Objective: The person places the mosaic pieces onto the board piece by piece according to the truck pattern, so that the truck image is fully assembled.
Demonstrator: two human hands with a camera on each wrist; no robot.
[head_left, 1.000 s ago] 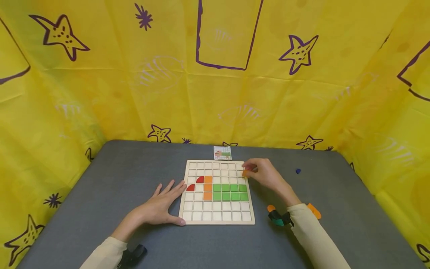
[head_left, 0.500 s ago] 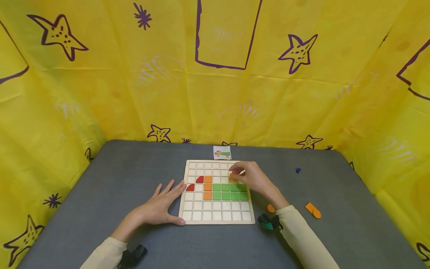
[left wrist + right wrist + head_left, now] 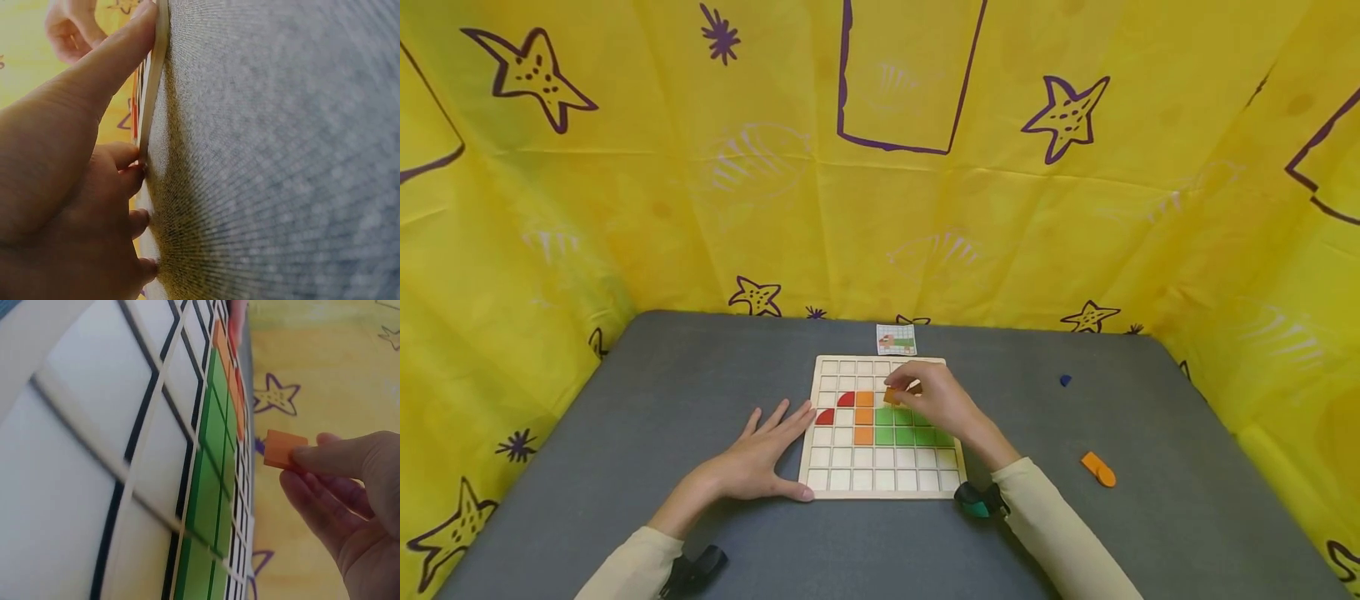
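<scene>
In the head view a wooden grid board (image 3: 842, 482) lies on the grey table. Red quarter-round tiles (image 3: 825, 417), orange square tiles (image 3: 864, 417) and a double row of green square tiles (image 3: 905, 435) fill some cells. My left hand (image 3: 752, 460) rests at the board's left edge, fingers spread, thumb at the near corner. Thumb and fingers of my right hand (image 3: 936, 400) pinch an orange square tile (image 3: 284, 449) above the board, close over the cells beyond the green tiles and right of the orange column. The right wrist view shows this tile raised off the board.
A small picture card (image 3: 897, 340) lies just behind the board. To the right on the table are orange pieces with a rounded end (image 3: 1099, 469) and a small dark blue piece (image 3: 1065, 380). A yellow patterned cloth (image 3: 880, 225) hangs around the table.
My right hand has carried the orange square tile leftward, from the board's right edge to over its middle columns. My left hand has stayed in place at the board's edge.
</scene>
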